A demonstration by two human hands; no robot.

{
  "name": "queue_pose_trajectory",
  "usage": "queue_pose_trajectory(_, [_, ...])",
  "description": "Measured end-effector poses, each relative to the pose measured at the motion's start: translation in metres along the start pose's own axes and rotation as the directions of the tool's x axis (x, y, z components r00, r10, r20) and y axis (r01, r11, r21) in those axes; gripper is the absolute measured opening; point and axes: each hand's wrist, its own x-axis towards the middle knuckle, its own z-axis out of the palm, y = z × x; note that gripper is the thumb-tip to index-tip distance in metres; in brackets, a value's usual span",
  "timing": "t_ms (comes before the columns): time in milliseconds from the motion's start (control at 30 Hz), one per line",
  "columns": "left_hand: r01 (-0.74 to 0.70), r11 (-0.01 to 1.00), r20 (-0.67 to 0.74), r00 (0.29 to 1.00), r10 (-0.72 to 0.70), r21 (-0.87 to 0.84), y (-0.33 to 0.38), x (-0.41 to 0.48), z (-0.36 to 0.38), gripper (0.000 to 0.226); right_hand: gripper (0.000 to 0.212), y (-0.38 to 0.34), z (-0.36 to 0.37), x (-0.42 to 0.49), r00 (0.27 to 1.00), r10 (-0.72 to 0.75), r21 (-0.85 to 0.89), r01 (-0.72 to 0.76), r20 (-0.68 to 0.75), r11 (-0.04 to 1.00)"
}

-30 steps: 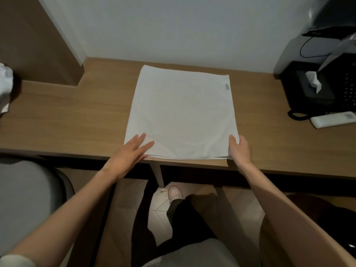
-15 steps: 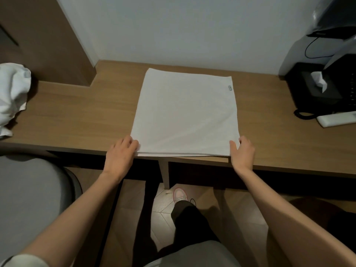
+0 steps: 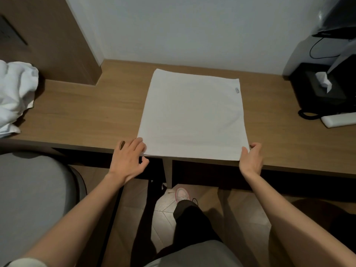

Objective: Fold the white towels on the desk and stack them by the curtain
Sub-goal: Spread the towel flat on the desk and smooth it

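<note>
White towel [image 3: 192, 116] flat on desk [image 3: 77, 112] — left hand [image 3: 128, 160], right hand [image 3: 251, 160] holding near corners

Hands two: left hand [image 3: 128, 160], right hand [image 3: 251, 160]; flat towel [image 3: 192, 116] one; crumpled towel heap [image 3: 15, 93] one; tissue box [image 3: 316, 93] one.

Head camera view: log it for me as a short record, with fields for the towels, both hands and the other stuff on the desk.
flat towel: spread smooth on the desk, near edge at the desk front
left hand: fingers on its near left corner; pinch unclear
right hand: thumb on its near right corner; pinch unclear
crumpled towels: heaped at the desk's far left, unfolded
right end: black tissue box, white remote
</note>
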Motion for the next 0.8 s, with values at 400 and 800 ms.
queue_pose_trajectory(400, [-0.118, 0.974, 0.044, 0.991, 0.129, -0.191, 0.125, 0.113, 0.004, 0.05, 0.053, -0.041, 0.038, 0.024, 0.842, -0.436, -0.304, 0.526, 0.317, 0.794])
queue_pose_trajectory(800, [0.212, 0.968, 0.09, 0.975, -0.201, -0.137, 0.082, 0.152, 0.049, 0.057, 0.052, -0.004, 0.036, 0.051, 0.857, -0.418, -0.453, 0.514, 0.3, 0.728])
